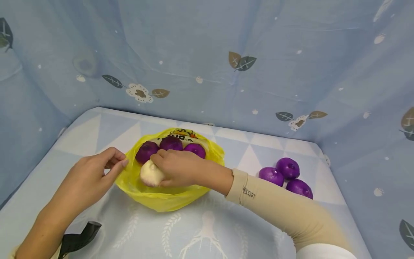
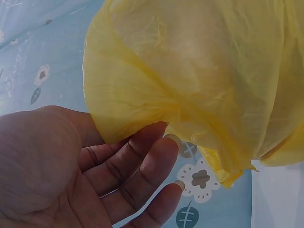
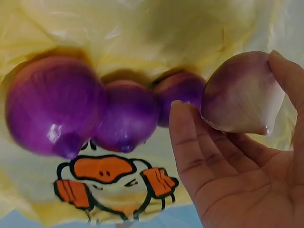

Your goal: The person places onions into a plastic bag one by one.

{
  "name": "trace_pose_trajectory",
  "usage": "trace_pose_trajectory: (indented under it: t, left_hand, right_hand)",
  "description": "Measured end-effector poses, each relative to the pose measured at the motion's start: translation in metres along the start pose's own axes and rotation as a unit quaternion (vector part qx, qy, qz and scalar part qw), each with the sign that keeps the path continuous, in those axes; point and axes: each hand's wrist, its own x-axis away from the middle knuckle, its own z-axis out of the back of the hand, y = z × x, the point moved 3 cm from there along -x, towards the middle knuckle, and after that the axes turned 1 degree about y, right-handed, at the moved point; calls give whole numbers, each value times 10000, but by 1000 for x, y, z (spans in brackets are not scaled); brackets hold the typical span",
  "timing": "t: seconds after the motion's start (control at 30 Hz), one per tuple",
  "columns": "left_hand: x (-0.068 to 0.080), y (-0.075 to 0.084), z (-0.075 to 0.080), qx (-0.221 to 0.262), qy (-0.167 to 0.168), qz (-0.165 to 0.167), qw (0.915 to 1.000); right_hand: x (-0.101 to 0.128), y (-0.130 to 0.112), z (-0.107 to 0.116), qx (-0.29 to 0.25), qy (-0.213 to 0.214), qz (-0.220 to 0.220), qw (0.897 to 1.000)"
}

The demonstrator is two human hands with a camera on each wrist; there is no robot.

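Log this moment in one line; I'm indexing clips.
left hand: pinches yellow plastic bag rim | right hand: holds pale round onion in bag

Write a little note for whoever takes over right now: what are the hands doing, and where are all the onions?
Left hand: pinches the rim of the yellow bag, holding it open.
Right hand: inside the bag, fingers curled round a pale onion.
Done: three purple onions already lie in the bag, side by side along its far side.
Left: the pale onion is not yet let go, and three more purple onions sit in a cluster on the table, to the right of the bag.
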Motion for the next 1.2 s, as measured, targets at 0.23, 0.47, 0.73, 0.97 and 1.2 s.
trace_pose_trajectory:
  t: [0.23, 0.47, 0.73, 0.97, 1.2]
  left_hand:
    - [0, 0, 0, -44, 86, -57, 9999]
    - [0, 2, 1, -57, 188, -184, 9996]
    - [0, 4, -2, -12, 68, -127, 9999]
    - [-3, 6, -3, -22, 3, -43, 10000]
    - [0, 3, -2, -82, -61, 38, 9999]
  right_hand:
    - [-19, -3, -10, 214, -101, 2, 9997]
    - [-33, -10, -12, 586, -190, -19, 9981]
    - [-43, -13, -23, 774, -70, -339, 9964]
    - [-44, -11, -31, 811, -45, -471, 9956]
    - [-43, -11, -31, 561, 62, -419, 9975]
